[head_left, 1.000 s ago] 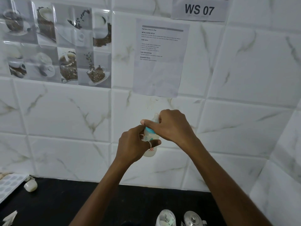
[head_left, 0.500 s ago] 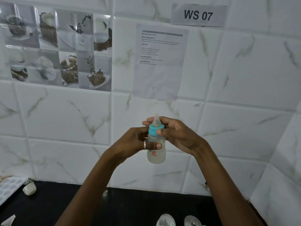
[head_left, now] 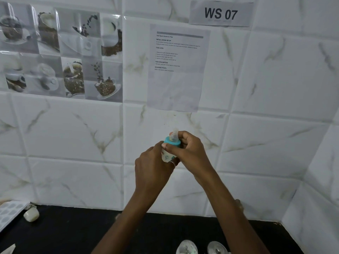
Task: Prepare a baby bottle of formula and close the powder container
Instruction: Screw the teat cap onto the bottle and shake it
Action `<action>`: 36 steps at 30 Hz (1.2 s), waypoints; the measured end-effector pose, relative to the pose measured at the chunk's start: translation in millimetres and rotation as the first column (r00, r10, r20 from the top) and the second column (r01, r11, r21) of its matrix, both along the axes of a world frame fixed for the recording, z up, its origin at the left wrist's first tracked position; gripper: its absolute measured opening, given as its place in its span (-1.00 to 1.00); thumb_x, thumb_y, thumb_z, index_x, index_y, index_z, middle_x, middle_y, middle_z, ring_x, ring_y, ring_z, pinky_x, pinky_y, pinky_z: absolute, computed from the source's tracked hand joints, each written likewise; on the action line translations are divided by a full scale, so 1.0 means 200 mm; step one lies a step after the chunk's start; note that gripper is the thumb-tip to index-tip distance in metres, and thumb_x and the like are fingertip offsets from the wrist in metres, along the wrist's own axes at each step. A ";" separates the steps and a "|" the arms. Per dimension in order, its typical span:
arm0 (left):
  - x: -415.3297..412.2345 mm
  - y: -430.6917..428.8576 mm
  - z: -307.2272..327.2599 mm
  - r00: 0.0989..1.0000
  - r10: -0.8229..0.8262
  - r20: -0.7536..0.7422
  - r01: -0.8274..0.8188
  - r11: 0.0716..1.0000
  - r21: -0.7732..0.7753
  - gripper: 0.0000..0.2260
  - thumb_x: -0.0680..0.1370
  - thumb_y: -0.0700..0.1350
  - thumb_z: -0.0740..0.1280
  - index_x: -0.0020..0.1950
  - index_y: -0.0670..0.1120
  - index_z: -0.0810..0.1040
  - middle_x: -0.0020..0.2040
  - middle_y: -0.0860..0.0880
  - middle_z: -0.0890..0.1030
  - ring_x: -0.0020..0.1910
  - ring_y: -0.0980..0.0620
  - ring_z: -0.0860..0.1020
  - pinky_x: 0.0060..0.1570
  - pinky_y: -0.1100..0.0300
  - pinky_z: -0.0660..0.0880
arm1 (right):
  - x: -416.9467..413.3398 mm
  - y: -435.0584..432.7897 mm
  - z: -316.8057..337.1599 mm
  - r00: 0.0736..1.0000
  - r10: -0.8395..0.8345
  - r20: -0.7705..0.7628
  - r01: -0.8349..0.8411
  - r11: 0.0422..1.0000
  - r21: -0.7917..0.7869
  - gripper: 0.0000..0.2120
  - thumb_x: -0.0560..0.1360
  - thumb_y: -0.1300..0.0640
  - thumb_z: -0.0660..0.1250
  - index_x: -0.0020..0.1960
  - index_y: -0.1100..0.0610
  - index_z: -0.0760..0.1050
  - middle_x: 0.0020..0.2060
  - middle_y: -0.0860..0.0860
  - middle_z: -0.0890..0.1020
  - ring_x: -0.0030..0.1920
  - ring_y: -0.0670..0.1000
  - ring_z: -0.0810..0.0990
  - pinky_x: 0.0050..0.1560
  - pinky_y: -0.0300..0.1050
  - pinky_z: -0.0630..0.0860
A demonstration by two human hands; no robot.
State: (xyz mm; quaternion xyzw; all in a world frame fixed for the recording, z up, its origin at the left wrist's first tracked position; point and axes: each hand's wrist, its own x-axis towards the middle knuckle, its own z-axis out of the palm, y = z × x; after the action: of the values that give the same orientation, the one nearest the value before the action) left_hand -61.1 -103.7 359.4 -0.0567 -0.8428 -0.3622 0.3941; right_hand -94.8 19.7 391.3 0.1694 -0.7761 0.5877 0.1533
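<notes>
Above black counter (head_left: 73, 233), both hands grasp baby bottle (head_left: 167, 156) (teal collar); wall sign (head_left: 221, 14) reads "WS 07"

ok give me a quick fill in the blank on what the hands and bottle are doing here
1. The baby bottle is held up in front of the tiled ____.
2. The collar under the teat is coloured ____.
3. The left hand grips the bottle's ____, while the right hand is at its top.
4. The sign on the wall reads WS ____.

Missing words: wall; blue; body; 07
</notes>
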 end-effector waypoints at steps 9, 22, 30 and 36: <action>-0.09 -0.19 0.06 0.792 -0.528 0.306 0.464 0.847 0.259 -0.60 0.31 0.27 0.53 0.09 0.20 0.63 -0.04 0.22 0.73 -0.01 0.18 0.72 -0.03 0.31 0.63 | 0.02 0.11 0.03 0.962 0.248 0.115 -0.242 0.968 -0.067 -0.35 0.30 -0.17 0.58 0.33 -0.07 0.50 0.24 -0.10 0.65 0.28 -0.10 0.61 0.34 0.00 0.55; -0.06 -0.18 0.08 0.762 -0.565 0.316 0.456 0.815 0.358 -0.63 0.39 0.10 0.58 0.16 0.07 0.69 0.02 0.11 0.76 0.01 0.09 0.72 0.12 0.09 0.66 | 0.02 0.10 0.06 0.949 0.308 0.068 -0.302 0.949 -0.089 -0.67 0.52 0.17 0.48 0.28 0.08 0.59 0.13 -0.04 0.73 0.17 -0.01 0.69 0.22 -0.08 0.61; 0.01 -0.03 0.00 0.999 -0.034 0.027 0.032 0.998 0.044 -0.61 0.47 0.06 0.57 0.24 -0.06 0.66 -0.04 0.01 0.76 -0.15 0.07 0.65 -0.23 0.48 0.28 | 0.04 -0.02 -0.01 0.999 0.031 -0.014 -0.032 0.998 -0.060 -0.71 0.47 0.08 0.56 0.11 -0.15 0.57 0.05 -0.15 0.71 0.10 -0.08 0.69 0.10 -0.10 0.67; -0.05 -0.14 0.06 0.834 -0.436 0.336 0.389 0.899 0.200 -0.54 0.46 0.05 0.57 0.31 -0.07 0.64 0.14 0.02 0.74 0.09 0.02 0.71 0.18 0.04 0.64 | 0.04 0.08 0.03 0.964 0.261 0.057 -0.255 0.962 -0.096 -0.57 0.47 0.09 0.54 0.31 0.03 0.55 0.20 -0.08 0.69 0.22 -0.05 0.66 0.19 -0.12 0.61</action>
State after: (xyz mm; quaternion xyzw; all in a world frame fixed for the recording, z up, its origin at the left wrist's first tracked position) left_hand -70.8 -132.5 372.0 -0.1430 -0.8457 -0.4942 0.1418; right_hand -87.6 36.5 396.7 0.2418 -0.7255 0.6419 0.0558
